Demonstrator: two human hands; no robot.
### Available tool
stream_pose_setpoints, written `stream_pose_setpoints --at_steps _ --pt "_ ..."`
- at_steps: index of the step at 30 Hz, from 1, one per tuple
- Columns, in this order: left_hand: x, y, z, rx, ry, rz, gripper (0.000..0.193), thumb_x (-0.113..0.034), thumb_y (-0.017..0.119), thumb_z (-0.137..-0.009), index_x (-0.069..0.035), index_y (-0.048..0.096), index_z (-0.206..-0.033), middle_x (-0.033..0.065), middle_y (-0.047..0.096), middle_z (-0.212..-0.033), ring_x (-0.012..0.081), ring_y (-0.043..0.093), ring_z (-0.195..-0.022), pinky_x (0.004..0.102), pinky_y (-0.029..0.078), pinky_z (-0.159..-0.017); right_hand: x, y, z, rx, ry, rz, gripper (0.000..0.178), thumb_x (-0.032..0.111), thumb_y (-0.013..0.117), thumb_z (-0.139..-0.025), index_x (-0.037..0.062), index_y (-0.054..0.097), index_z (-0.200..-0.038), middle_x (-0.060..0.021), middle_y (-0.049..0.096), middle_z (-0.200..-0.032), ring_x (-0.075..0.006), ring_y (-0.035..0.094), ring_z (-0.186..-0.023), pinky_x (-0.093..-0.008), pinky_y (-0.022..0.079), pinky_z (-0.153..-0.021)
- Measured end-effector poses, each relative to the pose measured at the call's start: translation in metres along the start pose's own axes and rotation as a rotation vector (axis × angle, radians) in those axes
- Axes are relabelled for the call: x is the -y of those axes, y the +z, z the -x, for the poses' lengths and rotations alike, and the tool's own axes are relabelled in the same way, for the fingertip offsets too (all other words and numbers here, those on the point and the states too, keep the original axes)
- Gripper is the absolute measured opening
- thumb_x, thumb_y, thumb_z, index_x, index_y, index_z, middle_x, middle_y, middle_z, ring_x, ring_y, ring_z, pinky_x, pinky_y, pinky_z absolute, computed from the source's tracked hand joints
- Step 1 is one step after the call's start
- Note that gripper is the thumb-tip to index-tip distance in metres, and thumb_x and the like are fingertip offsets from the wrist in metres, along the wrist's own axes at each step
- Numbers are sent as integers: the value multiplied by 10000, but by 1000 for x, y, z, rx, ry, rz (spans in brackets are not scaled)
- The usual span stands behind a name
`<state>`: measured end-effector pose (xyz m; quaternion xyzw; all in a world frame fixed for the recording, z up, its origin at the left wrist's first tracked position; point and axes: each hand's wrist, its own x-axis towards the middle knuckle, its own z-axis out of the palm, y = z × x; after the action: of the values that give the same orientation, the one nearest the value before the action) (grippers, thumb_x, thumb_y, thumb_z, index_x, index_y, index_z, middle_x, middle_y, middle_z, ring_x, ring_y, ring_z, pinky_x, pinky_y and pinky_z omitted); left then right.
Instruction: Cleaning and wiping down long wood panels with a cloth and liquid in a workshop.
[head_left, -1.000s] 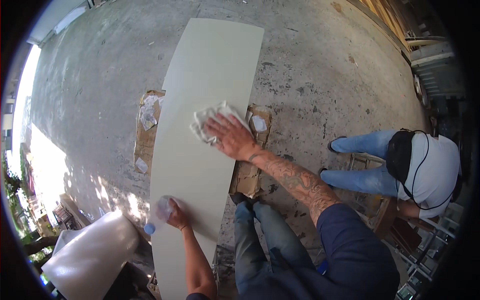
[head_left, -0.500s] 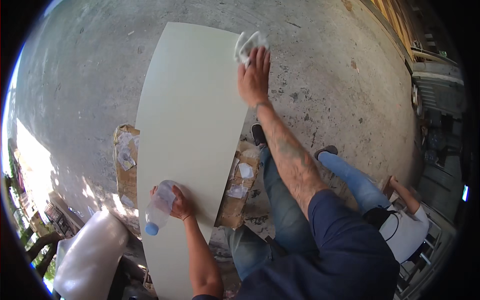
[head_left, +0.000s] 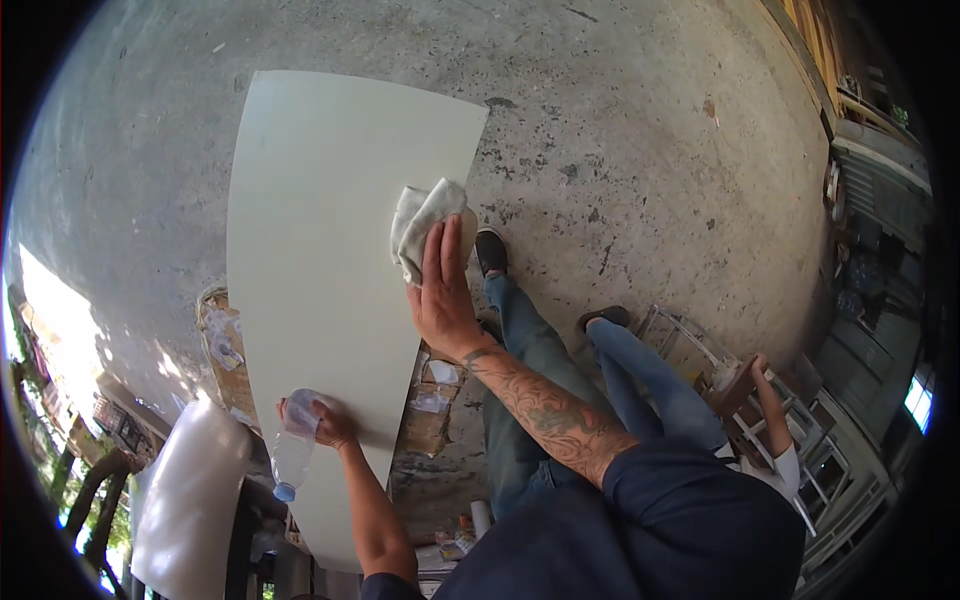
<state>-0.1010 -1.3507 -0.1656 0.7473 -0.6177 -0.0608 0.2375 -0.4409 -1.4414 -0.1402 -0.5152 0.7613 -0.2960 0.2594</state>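
Observation:
A long pale board [head_left: 320, 200] lies flat before me, running from far to near. My right hand [head_left: 445, 305] presses a folded whitish cloth [head_left: 425, 220] onto the board close to its right edge, fingers bent over the cloth. My left hand [head_left: 325, 425] is wrapped round a clear plastic bottle [head_left: 292, 455] over the nearer part of the board. The bottle tilts with its blue cap [head_left: 285, 492] pointing down and toward me. What is inside the bottle I cannot make out.
Worn cardboard [head_left: 428, 405] with torn paper sticks out under the board on both sides. A seated person in jeans [head_left: 650, 385] is at the right, by a metal frame [head_left: 825, 455]. A shiny silvery rounded object [head_left: 190, 500] stands at the lower left. Concrete floor [head_left: 600, 130] surrounds the board.
My right hand has drawn the cloth from the board's far right corner back toward me. My left hand keeps hold of the bottle. The view has shifted somewhat.

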Motion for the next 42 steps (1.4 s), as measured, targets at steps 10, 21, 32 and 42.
stream_pose_setpoints --at_steps 10,21,32,42 --pt "0 1 0 0 -25 20 607 -357 546 -979 57 396 -1396 236 456 -1377 389 449 -1275 495 336 -1107 -12 -10 8 86 11 -58 835 105 602 -896 -110 118 -1542 -328 27 -1617 -523 124 -1493 -592 199 -1214" --pt "5 5 2 -18 -87 56 612 -361 567 -953 48 393 -1374 239 439 -1404 406 453 -1271 503 336 -1106 -18 -17 -2 145 -21 -46 811 169 606 -905 -29 187 -1571 -226 65 -1663 -494 135 -1505 -622 134 -1212" --pt "-19 3 -13 -33 -17 67 590 -410 663 -872 18 527 -1254 212 512 -1306 394 492 -1233 512 378 -1083 -9 -31 -226 120 -613 599 725 522 462 -1000 103 310 -1571 -152 231 -1651 -295 207 -1529 -523 139 -1228" --pt "-18 -3 -4 -74 -73 7 583 -426 710 -772 -62 575 -1207 117 562 -1279 354 506 -1253 533 320 -1116 65 54 -35 766 -1038 424 696 468 469 -985 88 341 -1554 -94 289 -1641 -236 212 -1538 -443 163 -1255"
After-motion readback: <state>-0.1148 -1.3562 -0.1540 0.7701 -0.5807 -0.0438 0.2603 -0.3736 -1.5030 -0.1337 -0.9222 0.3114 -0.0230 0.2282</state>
